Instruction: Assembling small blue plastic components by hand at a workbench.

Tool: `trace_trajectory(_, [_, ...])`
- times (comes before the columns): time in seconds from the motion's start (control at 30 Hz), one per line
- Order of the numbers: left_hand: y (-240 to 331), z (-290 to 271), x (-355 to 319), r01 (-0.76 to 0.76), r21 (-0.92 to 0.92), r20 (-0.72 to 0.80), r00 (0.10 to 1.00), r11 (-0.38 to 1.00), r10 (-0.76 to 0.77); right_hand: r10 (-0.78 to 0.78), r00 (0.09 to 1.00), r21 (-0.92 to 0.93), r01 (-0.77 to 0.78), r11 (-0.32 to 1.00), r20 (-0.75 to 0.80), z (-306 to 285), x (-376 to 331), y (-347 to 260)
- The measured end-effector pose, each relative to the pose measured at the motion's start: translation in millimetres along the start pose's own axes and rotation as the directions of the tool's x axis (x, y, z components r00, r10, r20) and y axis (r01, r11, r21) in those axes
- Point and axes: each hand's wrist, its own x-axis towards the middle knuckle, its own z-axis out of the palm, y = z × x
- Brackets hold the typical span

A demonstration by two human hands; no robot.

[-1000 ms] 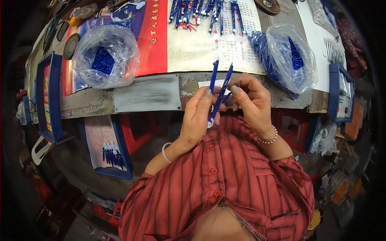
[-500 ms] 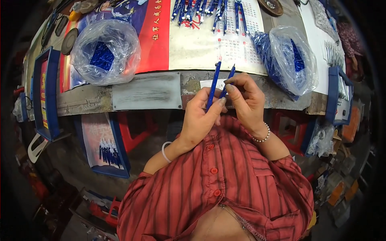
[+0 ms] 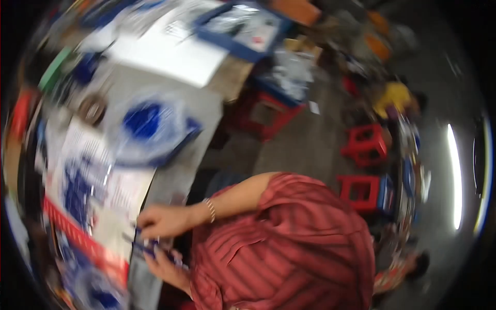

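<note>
Blurred by motion, a slim blue drawing compass point(image 3: 143, 247) lies in my left hand point(image 3: 166, 267), with the fingers closed round it. Just beyond, my right hand point(image 3: 170, 221) has its fingertips pinched together close to the compass; what is between them, if anything, cannot be made out. Both hands are over the edge of the workbench point(image 3: 178, 173). A heap of similar blue compasses point(image 3: 77, 191) lies on the printed sheet point(image 3: 111, 217) to their left. A clear plastic bag point(image 3: 155, 139) with blue parts sits farther off on the bench.
A white sheet point(image 3: 160, 51) and a blue tray point(image 3: 240, 50) occupy the far part of the bench. A second bag of blue parts point(image 3: 101, 292) is at the lower left. Red stools point(image 3: 364, 144) stand on the floor to the right, where other people point(image 3: 395, 101) are seen.
The whole view has swung to the right and blurred, bringing the floor, stools and other people in. My hands now appear at the lower left, still close together with the compass.
</note>
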Motion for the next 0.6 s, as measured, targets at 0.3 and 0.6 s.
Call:
trace_trajectory(0.3, [-6.9, 0.6, 13.2, 0.643, -0.606, 0.701, 0.710, 0.468, -0.069, -0.041, 0.997, 0.477, 0.008, 0.879, 0.058, -15.5, -23.1, -16.5])
trace_trajectory(0.6, [-28.0, -6.8, 27.7, 0.624, -0.632, 0.769, 0.576, 0.459, 0.276, 0.010, 0.964, 0.460, -0.137, 0.877, 0.266, -24.8, -2.7, -21.6])
